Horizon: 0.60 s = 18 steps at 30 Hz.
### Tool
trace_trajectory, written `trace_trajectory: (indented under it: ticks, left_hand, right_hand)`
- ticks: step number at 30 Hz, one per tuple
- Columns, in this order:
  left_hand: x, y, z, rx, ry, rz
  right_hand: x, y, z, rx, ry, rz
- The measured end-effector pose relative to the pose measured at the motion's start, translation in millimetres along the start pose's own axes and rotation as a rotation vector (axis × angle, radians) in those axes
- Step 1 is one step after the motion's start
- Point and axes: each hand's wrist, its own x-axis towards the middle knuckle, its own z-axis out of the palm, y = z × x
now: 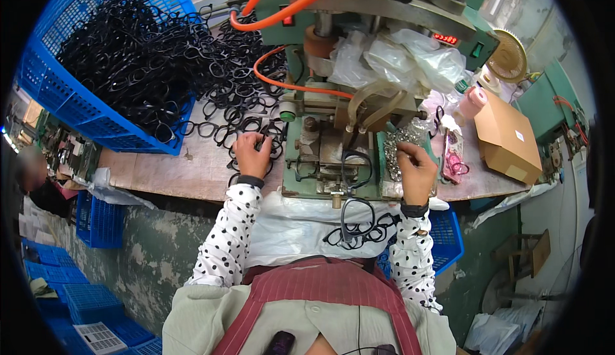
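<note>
My left hand (pixel 252 156) is closed with its fingertips on a black glasses frame (pixel 263 142) at the near edge of a loose spread of frames. My right hand (pixel 418 172) has its thumb and fingers pinched together over a green tray (pixel 392 188) of small silvery metal parts (pixel 392 153); whatever it pinches is too small to make out. Between my hands, a dark glasses frame (pixel 357 170) hangs at the green machine's fixture (pixel 333 151). Just below it, another frame (pixel 357 219) sits over the front edge, above several frames on white plastic sheeting (pixel 275 230).
A tilted blue crate (pixel 83 115) spills a heap of black frames (pixel 141 60) on the left. Orange hoses (pixel 282 18) and clear plastic bags (pixel 410 57) hang about the machine. To the right stand a cardboard box (pixel 506 138) and a phone-like pink item (pixel 452 156).
</note>
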Motion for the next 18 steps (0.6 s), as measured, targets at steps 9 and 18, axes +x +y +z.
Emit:
trace_trajectory:
  ticks: [9, 18]
  left_hand:
    - [11, 55, -33, -0.320, -0.002, -0.200]
    - [26, 146, -90, -0.417, 0.031, 0.682]
  right_hand:
    - [-17, -64, 31, 0.275, -0.215, 0.139]
    - [-8, -63, 55, 0.419, -0.214, 0.152]
